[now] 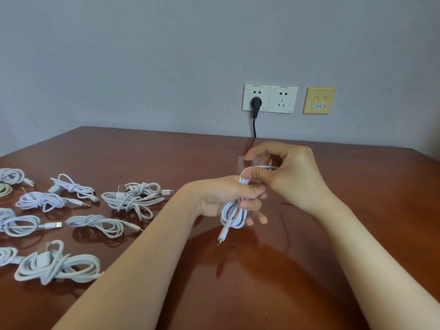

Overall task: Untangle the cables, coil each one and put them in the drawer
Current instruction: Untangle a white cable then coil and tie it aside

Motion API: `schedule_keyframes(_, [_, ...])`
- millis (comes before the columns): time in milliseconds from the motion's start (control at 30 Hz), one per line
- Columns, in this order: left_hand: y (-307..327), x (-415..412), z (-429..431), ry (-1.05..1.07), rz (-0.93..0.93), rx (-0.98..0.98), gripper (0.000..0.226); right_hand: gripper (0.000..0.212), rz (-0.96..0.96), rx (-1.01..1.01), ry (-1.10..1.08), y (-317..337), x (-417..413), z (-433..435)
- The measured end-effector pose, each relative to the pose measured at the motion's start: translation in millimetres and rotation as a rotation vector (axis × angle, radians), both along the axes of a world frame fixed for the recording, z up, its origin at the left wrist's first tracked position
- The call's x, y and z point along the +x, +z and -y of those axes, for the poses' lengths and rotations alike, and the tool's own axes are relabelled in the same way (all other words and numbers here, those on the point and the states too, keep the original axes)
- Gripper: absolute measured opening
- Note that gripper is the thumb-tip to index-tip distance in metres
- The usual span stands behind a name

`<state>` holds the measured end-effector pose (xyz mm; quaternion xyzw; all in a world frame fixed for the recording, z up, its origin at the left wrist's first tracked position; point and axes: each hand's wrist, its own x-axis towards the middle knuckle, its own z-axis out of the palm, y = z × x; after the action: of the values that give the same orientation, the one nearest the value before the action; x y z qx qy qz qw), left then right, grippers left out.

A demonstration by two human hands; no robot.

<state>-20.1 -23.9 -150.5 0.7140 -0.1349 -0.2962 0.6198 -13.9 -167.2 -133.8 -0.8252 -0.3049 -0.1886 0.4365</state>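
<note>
Above the middle of the brown table, my left hand (223,198) grips a coiled white cable (232,216) in its fist. The coil's loops and a small plug end hang below the fingers. My right hand (285,172) pinches a strand of the same cable at the top of the coil, right against my left hand. Several other white cables lie coiled and knotted on the left part of the table, among them one bundle (133,198) near my left forearm and a thick one (57,263) by the front. No drawer is in view.
The glossy wooden table (309,270) reaches to a grey wall. On the wall are a double socket (270,98) with a black plug (256,102) and cord in it, and a yellowed data outlet (319,100). A beige coil (3,189) shows at the left edge.
</note>
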Motion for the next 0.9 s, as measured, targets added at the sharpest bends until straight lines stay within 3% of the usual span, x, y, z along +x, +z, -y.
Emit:
schedule_keyframes(200, [-0.4, -0.6, 6.4, 0.086, 0.085, -0.044, 0.035, 0.019, 0.066, -0.045, -0.053, -2.1, 5.4, 1.7])
schedule_keyframes(333, [2.1, 1.8, 5.9, 0.255, 0.083, -0.160, 0.032, 0.019, 0.016, -0.047, -0.082, -2.7, 10.7, 9.3])
schedule_keyframes(533, [3.7, 10.5, -3.1, 0.549, 0.035, -0.365, 0.034, 0.025, -0.067, -0.288, -0.174, -7.4, 11.6, 14.6])
schedule_keyframes(667, [4.5, 12.8, -6.8, 0.633, 0.022, -0.433, 0.033, 0.026, -0.081, -0.216, -0.119, -5.5, 11.1, 11.7])
schedule_keyframes(800, [-0.7, 12.1, -2.8, 0.618, 0.127, -0.250, 0.024, 0.024, -0.070, -0.114, -0.091, -5.6, 10.0, 3.4])
schedule_keyframes(900, [-1.9, 9.2, 4.2, 0.553, 0.179, -0.265, 0.019, 0.026, -0.071, -0.031, -0.157, -4.1, 10.4, -0.3])
